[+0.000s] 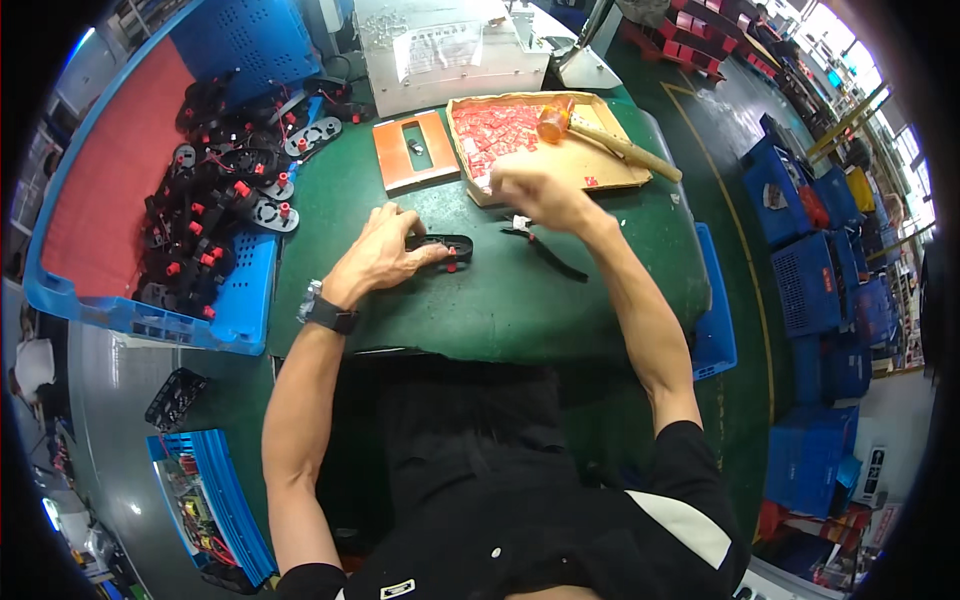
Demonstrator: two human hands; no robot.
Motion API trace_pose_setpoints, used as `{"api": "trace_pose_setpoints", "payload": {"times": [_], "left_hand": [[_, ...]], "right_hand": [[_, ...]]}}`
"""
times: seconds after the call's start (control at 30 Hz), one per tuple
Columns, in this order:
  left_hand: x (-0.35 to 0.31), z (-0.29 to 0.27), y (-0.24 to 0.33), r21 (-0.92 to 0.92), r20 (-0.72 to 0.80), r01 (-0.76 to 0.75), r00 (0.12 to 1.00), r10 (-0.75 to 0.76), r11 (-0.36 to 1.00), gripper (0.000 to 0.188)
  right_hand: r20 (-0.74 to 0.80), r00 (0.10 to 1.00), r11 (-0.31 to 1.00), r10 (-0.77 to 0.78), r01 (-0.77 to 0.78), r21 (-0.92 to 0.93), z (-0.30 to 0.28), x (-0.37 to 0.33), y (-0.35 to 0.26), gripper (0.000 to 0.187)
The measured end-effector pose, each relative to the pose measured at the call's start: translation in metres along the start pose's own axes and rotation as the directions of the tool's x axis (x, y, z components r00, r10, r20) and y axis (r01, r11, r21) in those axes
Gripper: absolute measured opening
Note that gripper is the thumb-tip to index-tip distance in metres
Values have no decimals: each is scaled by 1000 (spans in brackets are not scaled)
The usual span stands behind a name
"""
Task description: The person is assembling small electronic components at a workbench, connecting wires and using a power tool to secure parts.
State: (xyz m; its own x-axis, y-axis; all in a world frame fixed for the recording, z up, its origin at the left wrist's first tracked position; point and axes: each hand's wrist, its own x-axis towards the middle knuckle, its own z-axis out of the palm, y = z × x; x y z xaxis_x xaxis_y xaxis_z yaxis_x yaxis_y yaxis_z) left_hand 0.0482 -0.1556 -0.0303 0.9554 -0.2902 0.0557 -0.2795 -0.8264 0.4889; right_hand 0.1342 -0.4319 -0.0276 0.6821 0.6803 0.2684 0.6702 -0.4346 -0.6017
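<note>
A black oval plastic housing (460, 242) with a red piece at its near edge lies on the green table. Its left end is gripped by my left hand (385, 250), with the thumb beside the red piece. Over the near edge of a shallow cardboard tray (620, 178), my right hand (535, 190) is blurred by motion with its fingers bent. Whether they hold anything cannot be made out. Small red packets or parts (495, 130) fill the tray's left side. Below that hand lie dark-handled pliers or cutters (545, 252).
A mallet with an orange head (552, 122) rests across the tray. Left of it is an orange box (393, 160) with a cut-out. A big blue crate (130, 318) holds several black housings with red parts (240, 190). A white metal box (440, 75) stands behind.
</note>
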Motion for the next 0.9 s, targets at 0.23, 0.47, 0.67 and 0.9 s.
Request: {"api": "trace_pose_setpoints", "payload": {"times": [0.23, 0.47, 0.67, 0.9], "left_hand": [[-24, 27, 11, 50, -49, -113, 992, 116, 992, 37], [-38, 23, 25, -673, 45, 189, 975, -216, 715, 29], [-44, 31, 30, -783, 196, 228, 974, -117, 579, 30], [-44, 34, 32, -825, 235, 264, 964, -120, 500, 22]], "right_hand": [[178, 951, 913, -252, 294, -282, 31, -71, 2, 18], [-239, 901, 836, 361, -427, -346, 58, -94, -42, 19], [-246, 919, 851, 309, -382, -359, 78, -83, -47, 14], [-239, 951, 970, 197, -154, 187, 79, -80, -62, 6]]}}
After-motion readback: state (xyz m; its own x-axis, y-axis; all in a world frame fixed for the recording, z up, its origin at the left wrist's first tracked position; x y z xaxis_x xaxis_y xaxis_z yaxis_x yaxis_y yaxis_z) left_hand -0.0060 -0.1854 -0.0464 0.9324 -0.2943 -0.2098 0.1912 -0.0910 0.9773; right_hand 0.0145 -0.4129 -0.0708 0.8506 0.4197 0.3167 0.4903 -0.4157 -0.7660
